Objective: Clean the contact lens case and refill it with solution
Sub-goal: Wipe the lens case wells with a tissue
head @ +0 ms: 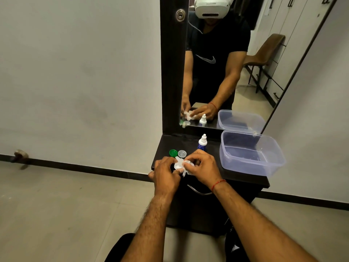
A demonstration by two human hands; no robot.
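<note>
The contact lens case (178, 164) is held just above the front left part of the dark dresser top (243, 178), between the two hands. Only a pale, rounded part of it shows; the rest is covered by fingers and tissue. The left hand (165, 173) grips it from the left, fingers curled and pressed around its edge. The right hand (203, 167) pinches a crumpled white tissue (187, 168) between thumb and fingertips and presses it against the case. A red thread (218, 184) circles the right wrist.

Just behind the hands two loose caps lie flat on the dresser top, touching each other: a green cap (173, 153) on the left and a clear cap (182, 153) on the right. To their right stands a small solution bottle (202, 142), upright, with a white nozzle top and a blue label, its base partly hidden behind the right hand. Further right a clear plastic container (251, 154) sits open on the right end of the top; whether it holds any liquid cannot be told.

A tall mirror (222, 72) in a dark frame rises from the back of the dresser and reflects the hands, the bottle and the container. Pale wall lies on either side, and tiled floor below
</note>
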